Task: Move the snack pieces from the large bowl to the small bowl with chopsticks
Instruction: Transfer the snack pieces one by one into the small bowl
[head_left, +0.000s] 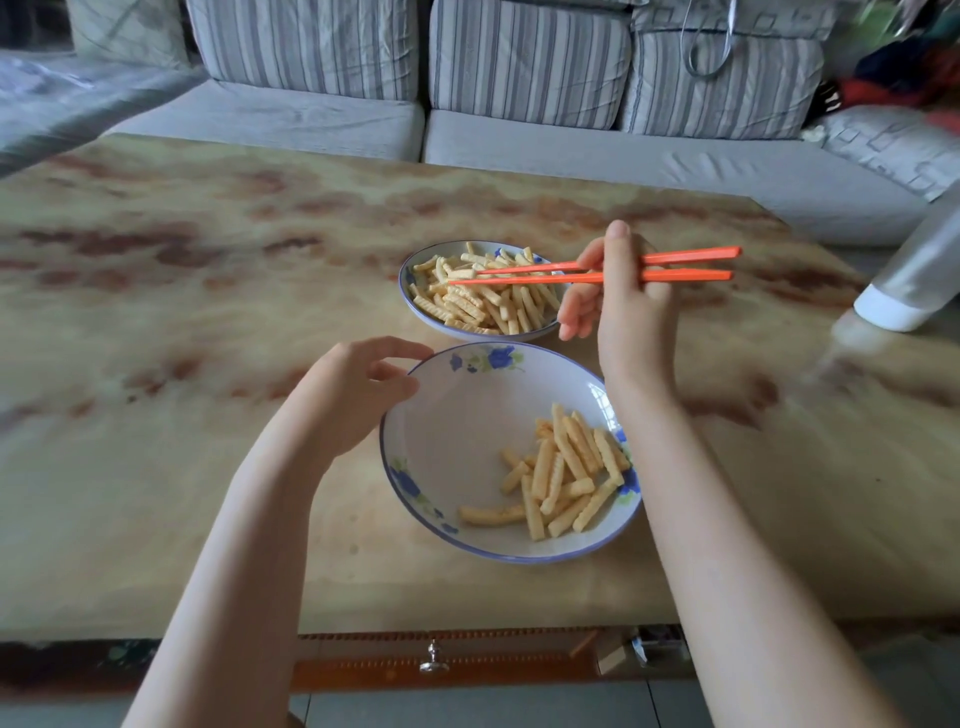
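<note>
Orange chopsticks (675, 265) were poised over the heaped small bowl (404, 283).
The right hand (618, 306) gripped the smooth, square-ended plastic sticks, their tips over the crinkle-cut snack pieces (483, 301); whether they pinched one was hard to tell. The left hand (358, 395) held the rim of the glazed, flower-painted large bowl (457, 415), where a loose cluster of pieces remained. The ridged, dry, brittle pieces could slip from slick tips, snap under pressure, or roll off the shallow pile onto the table (208, 312).
</note>
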